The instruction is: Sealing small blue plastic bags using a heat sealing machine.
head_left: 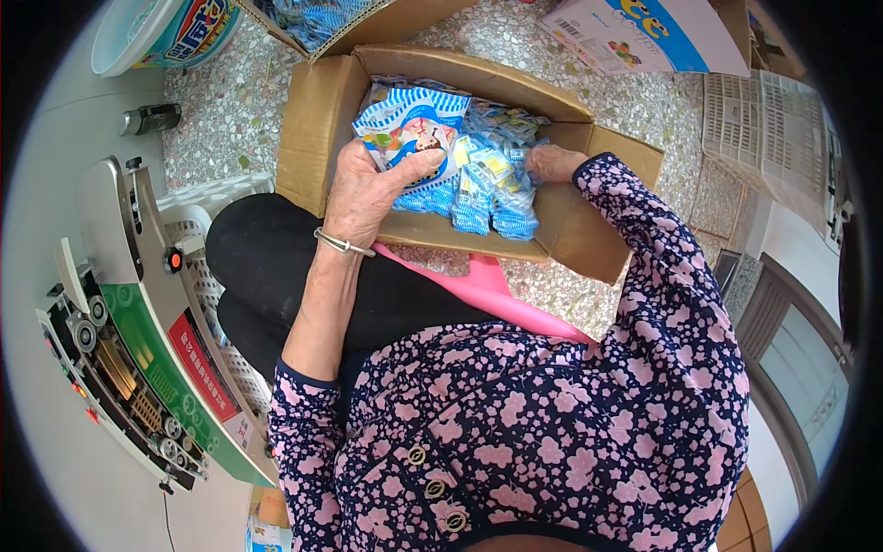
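Observation:
My left hand pinches a blue-and-white striped plastic pouch, its thumb lying across the pouch's front. The pouch has a cartoon picture and is held over the left part of an opened cardboard box. Many small blue-and-white striped packets with pale yellow patches fill that box. At the box's right end, my right hand reaches down against the packets. Its fingers are partly hidden and blurred, so whether they grip a packet does not show.
Behind stands another cardboard box of blue packets. A printed carton and a white plastic crate are at the far right. On the left are a tub, a dark jar and a machine. A pink stool shows below the box.

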